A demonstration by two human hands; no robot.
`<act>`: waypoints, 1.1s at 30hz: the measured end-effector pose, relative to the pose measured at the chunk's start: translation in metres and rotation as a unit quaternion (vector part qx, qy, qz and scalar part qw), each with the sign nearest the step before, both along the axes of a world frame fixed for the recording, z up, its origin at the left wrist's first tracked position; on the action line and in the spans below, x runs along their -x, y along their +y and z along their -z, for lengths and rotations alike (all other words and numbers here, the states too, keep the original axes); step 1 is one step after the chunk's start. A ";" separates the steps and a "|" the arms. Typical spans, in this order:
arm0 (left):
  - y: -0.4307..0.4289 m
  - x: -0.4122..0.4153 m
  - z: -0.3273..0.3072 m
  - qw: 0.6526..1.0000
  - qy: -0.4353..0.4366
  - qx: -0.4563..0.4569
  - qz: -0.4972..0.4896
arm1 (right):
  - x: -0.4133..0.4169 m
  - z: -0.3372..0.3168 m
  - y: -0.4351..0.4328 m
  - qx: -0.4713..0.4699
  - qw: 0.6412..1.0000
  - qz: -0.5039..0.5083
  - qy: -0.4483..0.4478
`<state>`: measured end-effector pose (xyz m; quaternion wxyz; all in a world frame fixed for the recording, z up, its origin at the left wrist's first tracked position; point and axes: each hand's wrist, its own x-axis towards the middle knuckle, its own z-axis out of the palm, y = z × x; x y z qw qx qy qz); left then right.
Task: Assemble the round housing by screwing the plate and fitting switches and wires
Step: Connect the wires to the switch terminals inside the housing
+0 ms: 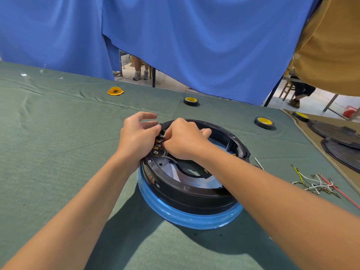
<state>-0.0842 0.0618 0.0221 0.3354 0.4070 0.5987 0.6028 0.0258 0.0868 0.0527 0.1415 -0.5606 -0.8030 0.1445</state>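
Head view: the round housing sits mid-table on the green cloth, its near edge well back from the table's near side. Both hands meet at its far-left rim, over the switch with brass tabs. The left hand leans on the rim from outside, fingers loosely curled and spread; whether it grips, I cannot tell. The right hand is bunched, pinching at the switch. Loose wires lie near right, tape rolls farther back; the left is open cloth.
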 end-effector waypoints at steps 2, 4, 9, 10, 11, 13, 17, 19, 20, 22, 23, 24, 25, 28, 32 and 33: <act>-0.001 -0.001 -0.001 1.000 -0.003 0.001 0.000 | 0.001 0.001 0.000 0.003 1.000 0.005 0.011; -0.001 -0.001 -0.001 1.000 -0.004 0.001 0.001 | 0.002 0.002 0.001 0.004 1.000 0.010 0.018; -0.001 -0.001 -0.001 1.000 -0.003 0.001 0.001 | -0.001 0.002 0.004 0.030 0.999 -0.002 0.021; 0.000 -0.001 0.000 1.000 -0.003 0.001 0.002 | -0.002 0.002 0.005 0.032 0.999 -0.002 0.026; 0.000 -0.001 0.000 1.000 -0.003 0.001 0.001 | -0.003 0.002 0.005 0.031 0.999 -0.003 0.028; 0.000 -0.001 0.000 1.000 -0.003 0.001 0.000 | -0.004 0.001 0.007 0.036 0.999 -0.005 0.021; 0.000 -0.001 0.000 1.000 0.001 -0.001 0.001 | -0.005 -0.004 0.010 0.054 0.998 -0.020 -0.014; 0.000 0.000 0.000 1.000 0.003 -0.001 0.003 | -0.007 -0.005 0.010 0.060 0.998 -0.029 -0.023; 0.000 0.000 0.000 1.000 0.003 -0.001 0.004 | -0.009 -0.005 0.011 0.064 0.997 -0.032 -0.022; 0.000 0.000 0.000 1.000 0.001 -0.001 0.005 | -0.011 -0.004 0.010 0.071 0.997 -0.034 -0.013; 0.000 0.000 0.000 1.000 0.001 0.000 0.005 | -0.012 -0.004 0.010 0.073 0.997 -0.034 -0.007; 0.000 0.000 0.000 1.000 0.001 0.000 0.005 | -0.012 -0.003 0.009 0.073 0.997 -0.034 -0.004; 0.001 0.000 0.000 1.000 0.001 0.000 0.005 | -0.012 -0.003 0.009 0.073 0.997 -0.035 -0.006; 0.000 0.000 -0.001 1.000 0.001 0.002 0.005 | -0.011 -0.002 0.009 0.071 0.996 -0.051 -0.022; 0.000 0.000 -0.001 1.000 -0.002 0.003 0.006 | -0.015 -0.002 0.009 0.051 0.996 -0.072 -0.034; 0.000 0.000 -0.001 1.000 -0.002 0.003 0.006 | -0.015 -0.001 0.008 0.040 0.996 -0.073 -0.036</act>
